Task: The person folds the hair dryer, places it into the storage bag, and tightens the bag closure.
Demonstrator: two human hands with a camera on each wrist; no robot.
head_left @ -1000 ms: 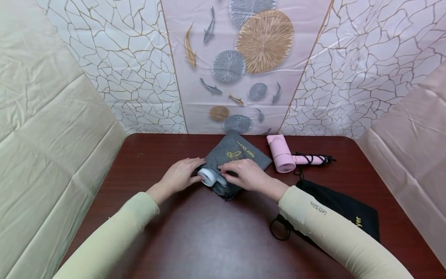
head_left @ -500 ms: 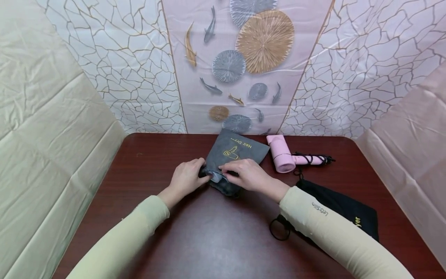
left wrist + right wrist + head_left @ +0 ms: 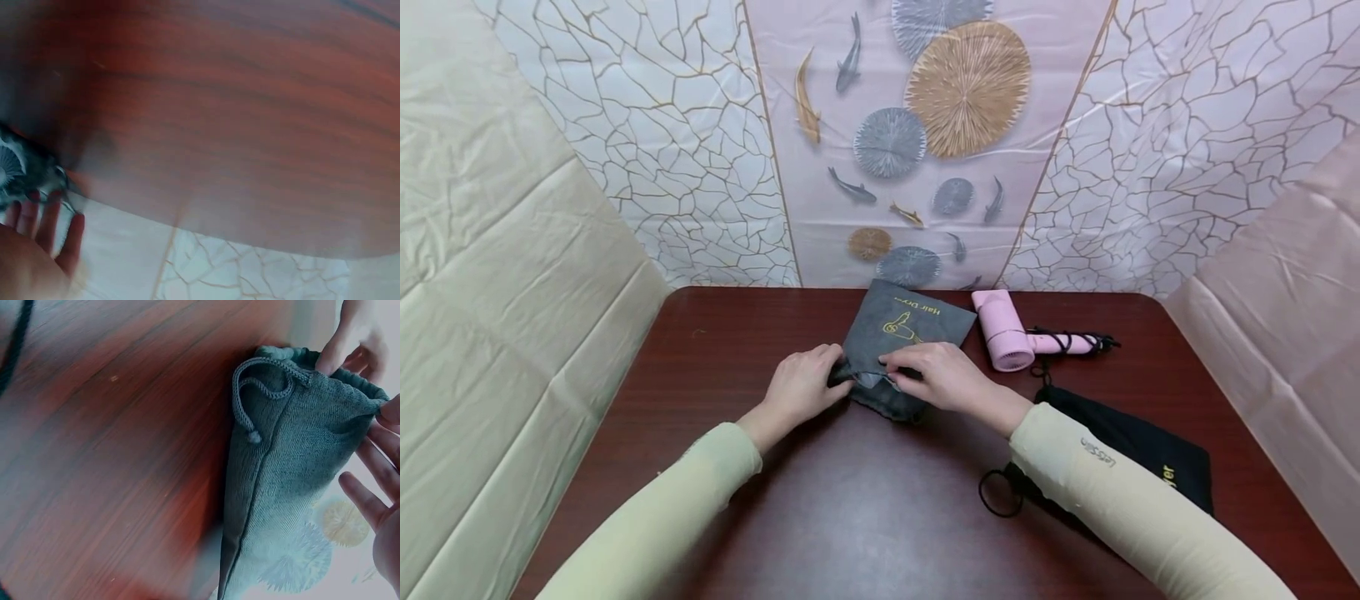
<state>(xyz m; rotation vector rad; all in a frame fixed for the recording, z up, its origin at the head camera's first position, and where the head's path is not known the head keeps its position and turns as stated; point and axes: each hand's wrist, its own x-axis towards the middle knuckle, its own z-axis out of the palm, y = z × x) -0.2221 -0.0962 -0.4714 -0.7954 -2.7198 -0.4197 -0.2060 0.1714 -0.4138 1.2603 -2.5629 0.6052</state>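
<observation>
A grey drawstring bag printed "Hair Dryer" lies on the table with its mouth toward me. My left hand grips the left side of that mouth. On the opposite side, my right hand pinches the rim between thumb and fingers, also visible in the right wrist view, where the bag's cord hangs loose. In the left wrist view, the round vent of a hair dryer shows within the bag's opening beside my left fingers. The rest of that hair dryer is hidden by cloth.
Right of the bag lies a pink hair dryer, its black cord wound round the handle. A black drawstring bag lies partly under my right forearm, its cord loop on the table. Fabric walls enclose the table's back and sides.
The white hair dryer end has slid into the grey bag and dropped from sight in the head view. My left hand moved slightly right; the bag turned a little. My right hand stayed at the rim.
</observation>
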